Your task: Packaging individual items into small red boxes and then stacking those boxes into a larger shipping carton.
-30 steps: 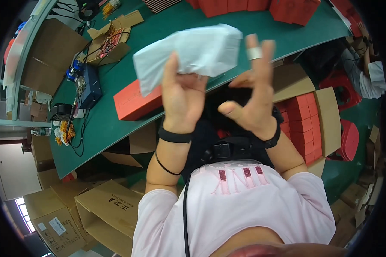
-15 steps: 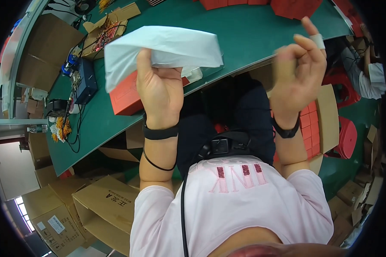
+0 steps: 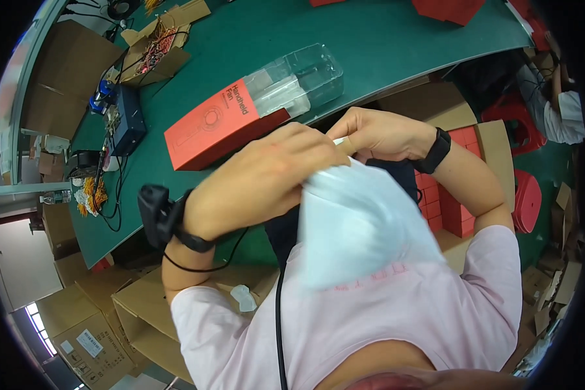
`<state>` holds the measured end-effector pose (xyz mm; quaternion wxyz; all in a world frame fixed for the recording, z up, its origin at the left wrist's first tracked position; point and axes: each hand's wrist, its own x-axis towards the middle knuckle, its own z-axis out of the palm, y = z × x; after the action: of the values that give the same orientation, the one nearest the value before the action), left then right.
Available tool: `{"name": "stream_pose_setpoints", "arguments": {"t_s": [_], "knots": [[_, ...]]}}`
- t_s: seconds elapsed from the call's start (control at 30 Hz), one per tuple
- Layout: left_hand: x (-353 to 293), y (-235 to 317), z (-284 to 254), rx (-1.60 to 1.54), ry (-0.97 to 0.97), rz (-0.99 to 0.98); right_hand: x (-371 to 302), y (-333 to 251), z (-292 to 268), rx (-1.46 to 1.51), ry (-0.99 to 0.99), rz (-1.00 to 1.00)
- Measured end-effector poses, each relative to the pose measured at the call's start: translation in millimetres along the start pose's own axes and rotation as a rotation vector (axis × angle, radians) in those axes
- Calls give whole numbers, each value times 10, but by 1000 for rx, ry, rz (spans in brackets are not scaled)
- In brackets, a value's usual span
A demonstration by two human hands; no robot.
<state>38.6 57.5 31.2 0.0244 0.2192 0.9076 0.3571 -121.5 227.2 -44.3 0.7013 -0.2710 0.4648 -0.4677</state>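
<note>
Gathering the top of a white bag between both hands in the head view, you have it hanging in front of your pale pink shirt, its lower part blurred. Your left hand is curled over the bag's upper left edge, back of the hand up, the fingers bent around the material. Your right hand is pinched at the bag's top corner, just beside the left, its fingertips partly hidden. Beyond your hands, near the edge of the green worktop, lies a red box printed with a line drawing; a clear plastic tray lies at its end farther from you. Left of that on the worktop stand a blue bench device and, farther back, a small cardboard box holding coloured wires. To your right, below the worktop's edge, a cardboard carton contains rows of small red boxes, with a red stool just beside it.
</note>
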Motion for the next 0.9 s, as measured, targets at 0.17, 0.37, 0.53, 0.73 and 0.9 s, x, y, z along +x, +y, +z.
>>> {"name": "stream_pose_setpoints", "arguments": {"t_s": [0.17, 0.37, 0.53, 0.73, 0.9], "knots": [[-143, 96, 133, 474, 76, -165, -53, -201, 159, 44, -49, -36], [-255, -180, 82, 356, 488, -169, 12, -733, 349, -970, 52, -273], [-679, -666, -187, 490, 538, -436, 199, -1340, 114, -2065, 117, -817], [-712, -1070, -32, 580, 346, -578, 864, -1648, 162, -1887, -244, 50], [-718, -1041, -46, 520, 425, -520, 895, -1525, -1, -1603, -216, -168]]}}
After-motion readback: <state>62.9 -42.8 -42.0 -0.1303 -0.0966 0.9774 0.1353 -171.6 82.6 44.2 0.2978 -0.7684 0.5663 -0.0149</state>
